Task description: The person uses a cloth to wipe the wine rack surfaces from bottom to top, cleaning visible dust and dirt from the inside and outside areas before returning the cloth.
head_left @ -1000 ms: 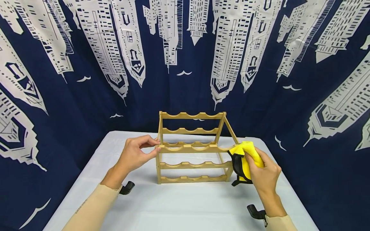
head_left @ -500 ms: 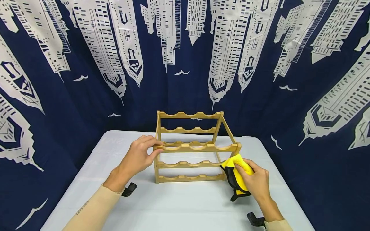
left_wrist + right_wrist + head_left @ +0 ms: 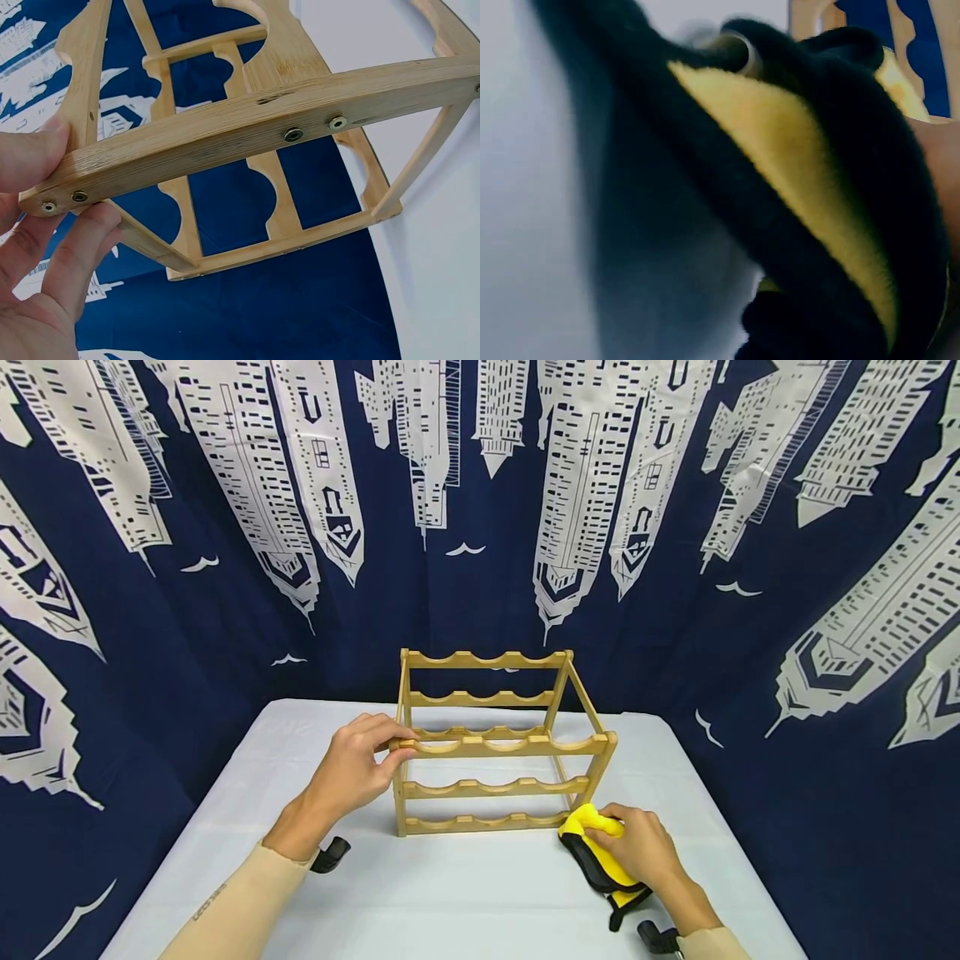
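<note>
A light wooden bottle rack with scalloped rails stands on the white-covered table. My left hand grips its front upper left corner between thumb and fingers. In the left wrist view, the thumb and fingers close round the end of a wooden bar with metal screws. My right hand holds a bunched yellow cloth with black edging, low against the rack's front right leg. The cloth's black trim fills much of the right wrist view, hiding most of the right hand there.
The white tablecloth runs under and around the rack. Behind the table hangs a navy curtain printed with white buildings. Black wrist-camera mounts jut out beside both forearms.
My right hand has slid the yellow cloth down the front right leg, from the top rail to near the foot. My left hand stays at the upper left corner; the head view shifts slightly.
</note>
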